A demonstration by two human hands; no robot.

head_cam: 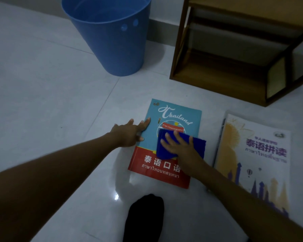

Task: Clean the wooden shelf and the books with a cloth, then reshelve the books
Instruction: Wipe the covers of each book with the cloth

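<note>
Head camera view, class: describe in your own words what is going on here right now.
A person appears to be wiping a book on the tiled floor. The left hand rests on the left edge of the Thailand book, steadying it, while the right hand presses a blue cloth flat on its cover. A second book lies on the floor to its right. Both are off the wooden shelf, which stands behind them beside a blue bucket, so reshelving is not yet done.
</note>
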